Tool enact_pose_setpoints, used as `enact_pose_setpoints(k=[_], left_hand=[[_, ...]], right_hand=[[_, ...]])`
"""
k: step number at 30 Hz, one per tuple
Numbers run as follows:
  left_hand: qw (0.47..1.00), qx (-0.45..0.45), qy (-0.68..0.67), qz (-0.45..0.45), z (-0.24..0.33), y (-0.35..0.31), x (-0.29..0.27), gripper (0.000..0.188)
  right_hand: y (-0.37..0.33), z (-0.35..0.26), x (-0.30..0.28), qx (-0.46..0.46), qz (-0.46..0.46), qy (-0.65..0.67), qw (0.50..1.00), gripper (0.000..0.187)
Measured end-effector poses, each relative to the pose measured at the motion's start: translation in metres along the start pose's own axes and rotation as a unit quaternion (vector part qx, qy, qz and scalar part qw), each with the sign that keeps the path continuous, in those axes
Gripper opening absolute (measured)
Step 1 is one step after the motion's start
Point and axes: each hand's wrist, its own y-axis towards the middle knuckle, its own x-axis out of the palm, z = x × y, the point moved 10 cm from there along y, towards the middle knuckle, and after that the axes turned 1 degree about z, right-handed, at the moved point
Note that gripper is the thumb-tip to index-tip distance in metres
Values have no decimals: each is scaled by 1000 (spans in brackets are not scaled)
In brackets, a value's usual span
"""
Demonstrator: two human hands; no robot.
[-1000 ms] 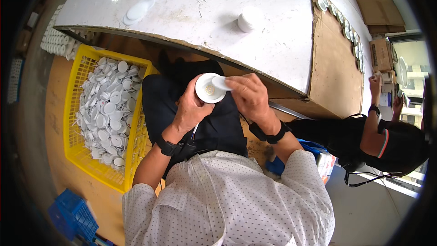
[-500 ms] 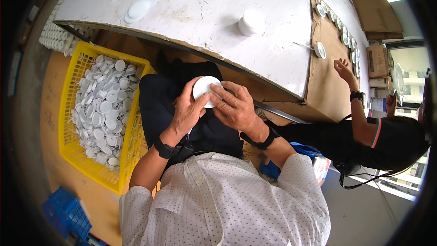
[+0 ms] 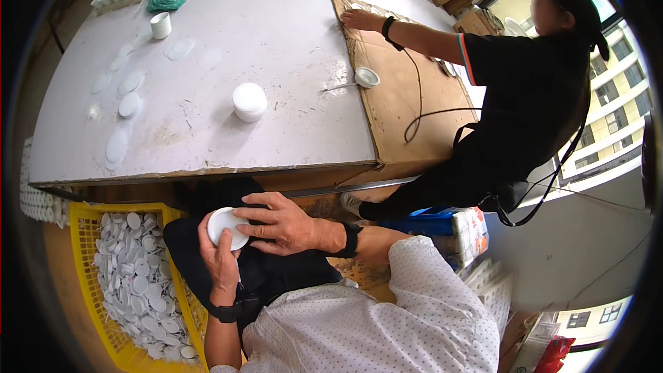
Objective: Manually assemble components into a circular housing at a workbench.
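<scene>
A white round shallow cup-like part (image 3: 222,220) sits in my left hand (image 3: 219,262), above my dark trousers. The left fingers wrap its far side and the thumb presses on its front. My right hand (image 3: 286,224) reaches in from the right with fingers stretched and spread, the fingertips at the part's right rim. A thin pale wire seems to hang below the part, partly hidden by the left hand. To the left stands a yellow basket (image 3: 81,262) full of white discs (image 3: 141,283), some with wires.
On the white table (image 3: 186,117) ahead stand a short stack of white discs (image 3: 249,102) and a white cup (image 3: 160,25). Translucent discs (image 3: 117,145) lie at left. A co-worker in black (image 3: 532,97) reaches over cardboard (image 3: 394,114), where a wired white part (image 3: 367,77) lies.
My view has swung, bringing more table and the co-worker into sight. The right fingers have shifted from the part's face toward its rim, and its hollow side now shows. The co-worker's arm reaches farther across the cardboard.
</scene>
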Motion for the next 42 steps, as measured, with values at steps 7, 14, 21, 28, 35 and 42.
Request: enact_pose_setpoints(k=[7,14,21,28,35,42], left_hand=[[970,-41,26,239,-11,18,-172,36],[852,-64,227,468,-36,-40,-397,54],[689,-149,323,632,-77,-117,-563,61],[687,-168,356,611,-58,-133,-560,62],[975,-31,167,146,-10,-2,-261,38],[976,43,76,-202,26,11,22,79]], right_hand=[[-10,176,-156,273,152,-314,896,51],[-98,307,-234,615,178,-222,735,71],[-104,318,-234,583,172,-264,748,66],[-87,256,-238,426,260,-313,808,59],[-34,143,-163,264,191,-205,923,68],[19,49,-35,151,-2,19,988,82]])
